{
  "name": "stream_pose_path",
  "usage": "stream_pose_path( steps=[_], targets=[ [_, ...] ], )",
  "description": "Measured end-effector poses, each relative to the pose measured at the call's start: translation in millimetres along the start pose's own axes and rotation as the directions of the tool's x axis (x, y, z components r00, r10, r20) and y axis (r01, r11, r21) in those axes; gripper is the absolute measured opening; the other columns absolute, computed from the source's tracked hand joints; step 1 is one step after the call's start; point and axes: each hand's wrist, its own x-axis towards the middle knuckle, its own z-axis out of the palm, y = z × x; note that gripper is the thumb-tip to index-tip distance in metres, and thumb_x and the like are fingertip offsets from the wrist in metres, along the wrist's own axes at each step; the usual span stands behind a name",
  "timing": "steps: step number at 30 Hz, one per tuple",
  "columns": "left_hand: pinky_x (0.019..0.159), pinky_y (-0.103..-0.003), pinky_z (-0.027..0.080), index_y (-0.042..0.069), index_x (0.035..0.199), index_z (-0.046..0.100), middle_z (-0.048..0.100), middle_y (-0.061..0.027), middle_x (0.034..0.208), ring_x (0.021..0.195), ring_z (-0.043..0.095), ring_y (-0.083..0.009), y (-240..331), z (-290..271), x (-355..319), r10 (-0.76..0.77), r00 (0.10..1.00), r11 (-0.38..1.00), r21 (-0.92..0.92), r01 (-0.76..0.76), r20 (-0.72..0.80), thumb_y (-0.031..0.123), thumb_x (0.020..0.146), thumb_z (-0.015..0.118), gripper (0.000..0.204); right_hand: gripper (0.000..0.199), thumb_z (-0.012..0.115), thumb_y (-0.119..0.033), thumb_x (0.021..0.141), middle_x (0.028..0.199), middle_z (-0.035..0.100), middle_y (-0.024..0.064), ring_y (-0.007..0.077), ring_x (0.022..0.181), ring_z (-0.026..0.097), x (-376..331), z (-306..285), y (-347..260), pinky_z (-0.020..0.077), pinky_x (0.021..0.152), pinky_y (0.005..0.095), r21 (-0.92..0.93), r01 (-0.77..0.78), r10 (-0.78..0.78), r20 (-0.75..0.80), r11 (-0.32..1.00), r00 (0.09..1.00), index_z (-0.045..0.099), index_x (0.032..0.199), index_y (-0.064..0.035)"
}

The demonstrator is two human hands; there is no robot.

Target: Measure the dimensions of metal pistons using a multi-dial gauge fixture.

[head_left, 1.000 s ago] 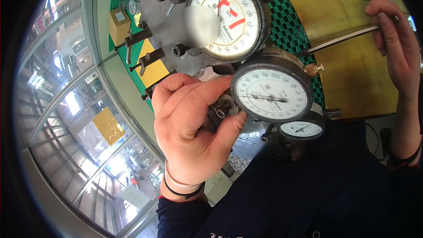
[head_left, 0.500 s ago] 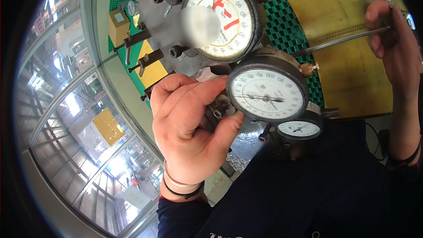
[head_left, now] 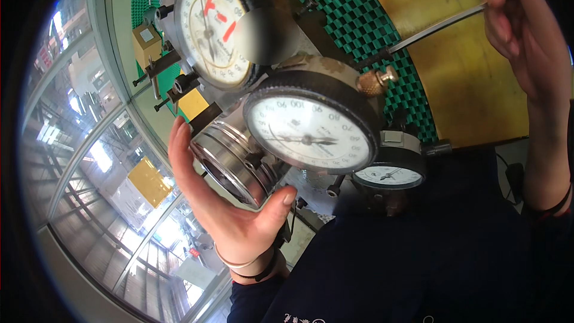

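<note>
Evidently, metal cylinder (head_left: 236,158) between left hand (head_left: 233,224) thumb and fingers.

Large bright windows (head_left: 98,154), yellow tabletop (head_left: 472,87)

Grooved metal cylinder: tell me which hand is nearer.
Left: the left hand is cupped around the cylinder; the right hand is off to its right, by the rod.

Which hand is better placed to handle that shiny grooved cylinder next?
Probably the left hand: its fingers and thumb are spread around the grooved metal cylinder. The right hand is farther away, at the end of the metal rod.
</note>
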Motion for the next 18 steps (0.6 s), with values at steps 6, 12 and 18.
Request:
stream_pose_path(
  steps=[6,12,18],
  targets=[
    [0.103,-0.037,0.034,-0.004,0.143,0.021,0.034,-0.0182,0.139,0.128,0.037,-0.0266,-7.9,13.0,-11.5,-0.138,0.990,0.974,-0.184,0.135,-0.003,0.037,0.075,0.077,0.097,0.029,0.045,-0.023,0.098,0.060,0.052,0.0032,0.0102,0.048,0.048,-3.0,-53.2,10.6,0.0404,0.046,0.0224,0.018,-0.028,0.028,-0.015,0.999,0.999,0.058,0.088,0.0006],
    [0.104,-0.035,0.031,-0.007,0.141,0.024,0.038,-0.0183,0.135,0.124,0.040,-0.0256,-14.4,12.8,-11.3,-0.051,0.998,0.992,-0.117,0.048,-0.027,0.040,0.075,0.075,0.095,0.029,0.045,-0.023,0.098,0.061,0.053,0.0033,0.0104,0.048,0.048,-7.5,-81.8,18.3,0.0408,0.046,0.0225,0.035,-0.058,0.059,-0.033,0.998,0.998,0.058,0.089,0.0006],
    [0.104,-0.035,0.031,-0.006,0.142,0.024,0.038,-0.0188,0.135,0.123,0.041,-0.0260,-14.3,12.3,-12.5,-0.060,0.998,0.993,-0.101,0.056,-0.036,0.041,0.075,0.075,0.096,0.029,0.045,-0.023,0.098,0.061,0.053,0.0034,0.0105,0.049,0.048,-6.1,-97.3,23.3,0.0412,0.047,0.0226,0.055,-0.091,0.093,-0.042,0.994,0.995,0.058,0.089,0.0005]
  ],
)
